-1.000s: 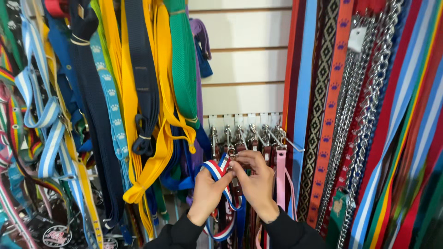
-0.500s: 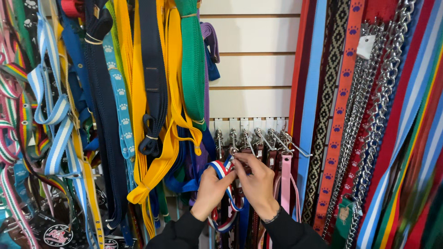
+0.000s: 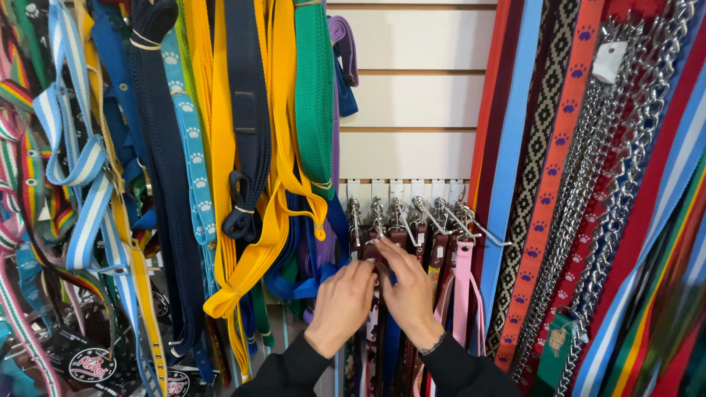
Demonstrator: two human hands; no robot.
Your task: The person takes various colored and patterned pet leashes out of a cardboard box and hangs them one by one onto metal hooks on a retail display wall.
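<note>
My left hand (image 3: 342,303) and my right hand (image 3: 409,290) meet fingertip to fingertip just below a row of metal hooks (image 3: 412,209) on the wall. Their fingers close together on a dark brown strap (image 3: 373,248) hanging from one of the hooks. Several narrow leashes hang from the same row, among them a pink leash (image 3: 463,294) just right of my right hand. Both sleeves are black. The hands hide what lies between the palms.
Yellow straps (image 3: 276,184), a green strap (image 3: 315,95), a navy strap (image 3: 246,117) and blue-white striped straps (image 3: 81,162) hang thickly to the left. Metal chain leashes (image 3: 603,198) and an orange paw-print strap (image 3: 551,169) hang on the right. White slatted wall (image 3: 412,95) shows above the hooks.
The hands have moved up to the hooks and drawn closer together. The red, white and blue striped strap they held before is no longer visible.
</note>
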